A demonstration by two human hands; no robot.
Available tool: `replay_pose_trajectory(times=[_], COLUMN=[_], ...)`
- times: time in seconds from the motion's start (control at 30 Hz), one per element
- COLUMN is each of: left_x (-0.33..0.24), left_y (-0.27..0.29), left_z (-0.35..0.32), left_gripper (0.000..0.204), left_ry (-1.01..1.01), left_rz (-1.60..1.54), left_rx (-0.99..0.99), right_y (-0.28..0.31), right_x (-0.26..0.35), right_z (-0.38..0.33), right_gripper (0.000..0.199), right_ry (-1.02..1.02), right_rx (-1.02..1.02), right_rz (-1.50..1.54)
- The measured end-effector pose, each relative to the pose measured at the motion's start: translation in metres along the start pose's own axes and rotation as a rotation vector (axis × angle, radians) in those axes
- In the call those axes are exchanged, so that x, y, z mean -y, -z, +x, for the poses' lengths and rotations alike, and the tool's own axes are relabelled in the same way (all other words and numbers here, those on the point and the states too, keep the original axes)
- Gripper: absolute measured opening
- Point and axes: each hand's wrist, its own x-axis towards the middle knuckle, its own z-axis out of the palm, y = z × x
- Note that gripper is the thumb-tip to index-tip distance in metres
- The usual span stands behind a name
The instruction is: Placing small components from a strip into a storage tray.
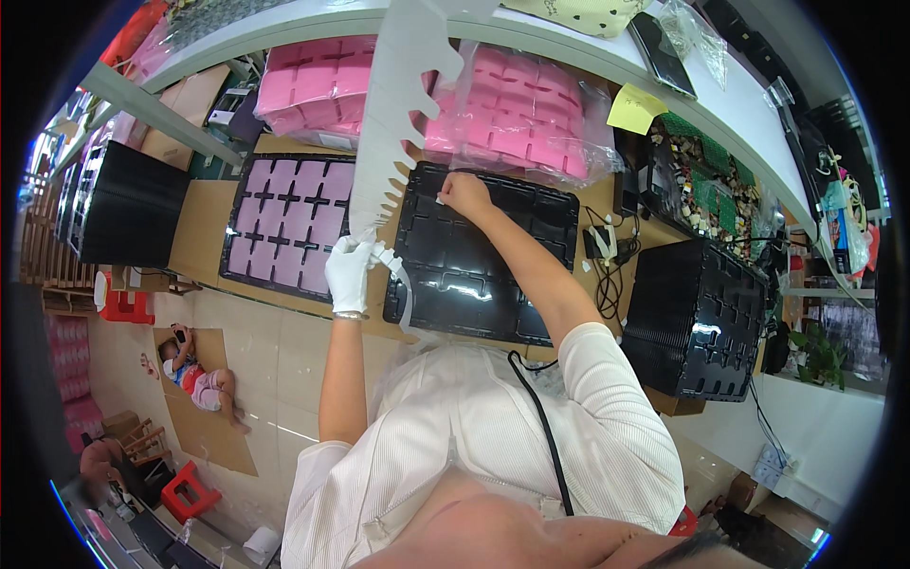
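Note:
My left hand (349, 273), in a white glove, is closed on the lower part of a long white strip (393, 104) with a notched right edge. The strip reaches down from the top of the view. A narrow pale tail (407, 296) of it curls below the glove, beside small white tabs. My bare right hand (465, 196) is closed in a pinch above the far left part of a shiny black plastic tray (483, 270) with shallow compartments. A small white piece (440, 200) shows at its fingertips.
Left lies a black tray with pink foam pads (284, 223). Stacked black trays stand left (133, 204) and right (697, 318). Bagged pink foam (517, 104) sits behind, under a white shelf (739, 119). Cables (611, 275) lie right. A child (204, 379) lies on floor cardboard.

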Motion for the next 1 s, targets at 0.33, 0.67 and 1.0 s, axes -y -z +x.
replay_pose_trajectory(times=[0.33, 0.67, 1.0], left_x=[0.005, 0.025, 0.014], left_y=[-0.007, -0.03, -0.045], left_z=[-0.003, -0.007, -0.018], left_gripper=[0.01, 0.023, 0.013], left_ry=[-0.001, 0.002, -0.008], left_rz=[0.01, -0.085, -0.169], left_rx=[0.017, 0.167, 0.248], right_y=[0.001, 0.011, 0.047], right_x=[-0.001, 0.053, 0.058], right_z=[-0.026, -0.136, -0.171], right_gripper=[0.012, 0.02, 0.01], right_ry=[0.18, -0.346, -0.016], right_rx=[0.018, 0.206, 0.028], right_rz=[-0.135, 1.346, 0.784])
